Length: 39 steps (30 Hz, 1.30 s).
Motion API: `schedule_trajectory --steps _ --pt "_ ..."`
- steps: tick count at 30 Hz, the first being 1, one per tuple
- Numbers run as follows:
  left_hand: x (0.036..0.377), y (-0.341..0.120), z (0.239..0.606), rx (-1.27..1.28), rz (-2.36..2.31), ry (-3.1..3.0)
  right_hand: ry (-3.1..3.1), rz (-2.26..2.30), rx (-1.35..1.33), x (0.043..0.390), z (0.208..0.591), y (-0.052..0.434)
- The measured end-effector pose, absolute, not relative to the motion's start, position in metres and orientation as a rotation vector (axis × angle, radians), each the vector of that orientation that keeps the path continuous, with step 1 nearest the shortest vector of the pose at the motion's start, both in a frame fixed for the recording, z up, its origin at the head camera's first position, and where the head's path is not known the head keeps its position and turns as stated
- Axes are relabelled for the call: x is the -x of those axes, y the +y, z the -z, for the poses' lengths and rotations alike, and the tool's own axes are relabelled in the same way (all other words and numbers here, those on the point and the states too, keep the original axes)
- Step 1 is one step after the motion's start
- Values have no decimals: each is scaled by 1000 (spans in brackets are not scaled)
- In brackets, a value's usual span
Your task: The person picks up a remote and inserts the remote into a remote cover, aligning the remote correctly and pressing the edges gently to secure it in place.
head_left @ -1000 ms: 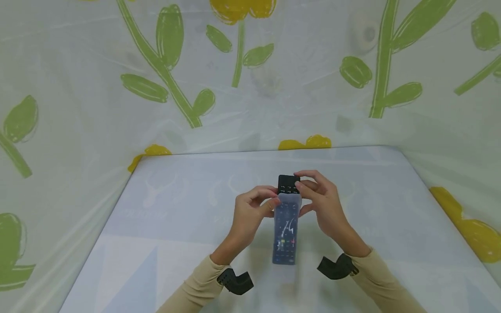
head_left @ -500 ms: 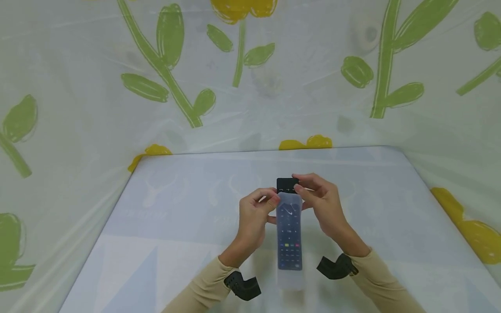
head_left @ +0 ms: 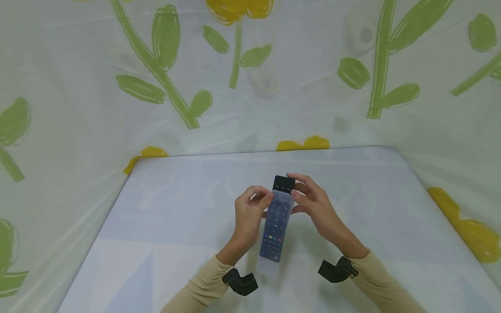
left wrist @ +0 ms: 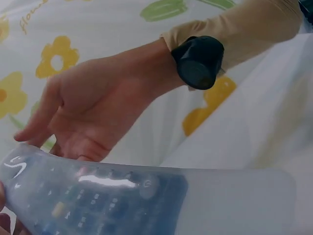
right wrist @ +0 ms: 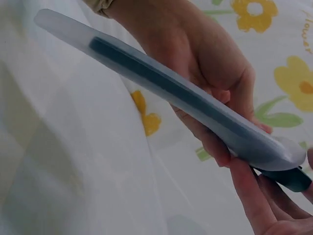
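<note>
— What lies nearest us?
— The slack end of a translucent cover (head_left: 275, 230), pointing between six and seven o'clock. We find the remote (head_left: 283, 183) mostly inside, its black end bare toward twelve.
— And at the cover's mouth?
— The left hand (head_left: 248, 218) pinches the rim at nine o'clock, probably to keep it spread. The right hand (head_left: 318, 209) grips the remote at three, seemingly to steady it; we can't quite tell whether it also presses the rim.
— Farther off?
— Pale counter (head_left: 188, 200) beneath, then flowered cloth (head_left: 297, 95) at twelve.
</note>
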State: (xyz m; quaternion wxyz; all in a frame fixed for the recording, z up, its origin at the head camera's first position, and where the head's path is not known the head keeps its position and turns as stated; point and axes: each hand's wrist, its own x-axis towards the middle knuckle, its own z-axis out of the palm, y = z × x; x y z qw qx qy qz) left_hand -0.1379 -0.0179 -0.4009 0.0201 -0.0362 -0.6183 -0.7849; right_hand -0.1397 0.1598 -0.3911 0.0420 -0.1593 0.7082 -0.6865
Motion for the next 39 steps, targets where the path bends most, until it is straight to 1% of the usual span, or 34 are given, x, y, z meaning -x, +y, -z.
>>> schedule_trajectory --steps 5,10,17,21,25,29,34,39 --pt "135 -18 402 174 2330 -1969 2198 2082 559 137 388 163" --pt "131 -16 401 280 2125 -2144 2304 2127 475 135 386 163" --pt "129 -13 401 393 2051 -2238 2324 2156 444 134 383 163" --pt "132 -16 402 430 2142 -2180 2261 2183 508 135 385 165" --pt "132 -19 402 429 2379 -2045 2224 2195 568 139 389 167" --pt "129 -22 403 384 2563 -1974 2287 2158 540 141 391 166" --pt "127 -23 406 334 2637 -1944 2308 2180 508 141 390 164" --pt "126 -26 406 415 2572 -1916 2243 2305 519 141 388 159"
